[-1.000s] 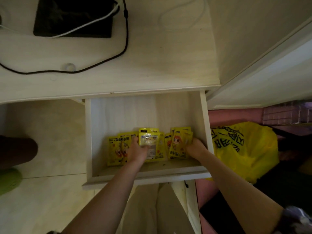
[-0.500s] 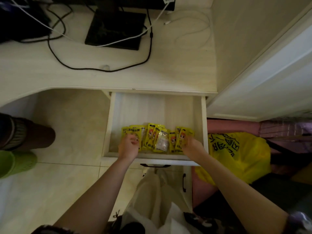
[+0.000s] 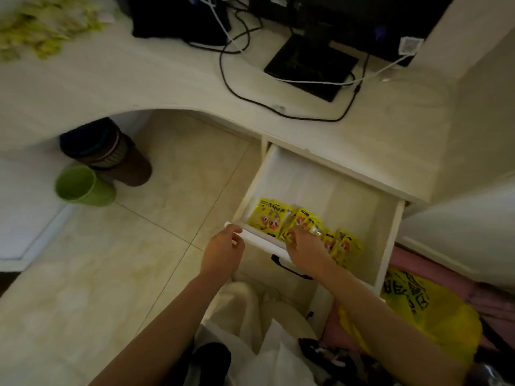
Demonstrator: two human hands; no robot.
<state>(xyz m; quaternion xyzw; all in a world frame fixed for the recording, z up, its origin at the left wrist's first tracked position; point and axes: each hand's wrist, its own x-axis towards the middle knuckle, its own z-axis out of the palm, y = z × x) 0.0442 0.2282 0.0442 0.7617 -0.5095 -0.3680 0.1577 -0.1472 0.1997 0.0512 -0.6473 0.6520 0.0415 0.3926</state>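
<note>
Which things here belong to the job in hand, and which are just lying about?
In the job: drawer, open; yellow packets inside it; left hand gripping the drawer's front; right hand on the packets.
Lying about: green cup and brown bin on the floor; black cable on the desk; yellow bag.

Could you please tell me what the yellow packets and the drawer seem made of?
The yellow packets look like glossy printed plastic film, given their sheen and crinkles. The drawer seems matte, pale laminated wood board, showing faint grain.

Dim, soft, blurred frame; edges bend wide-angle.
</note>
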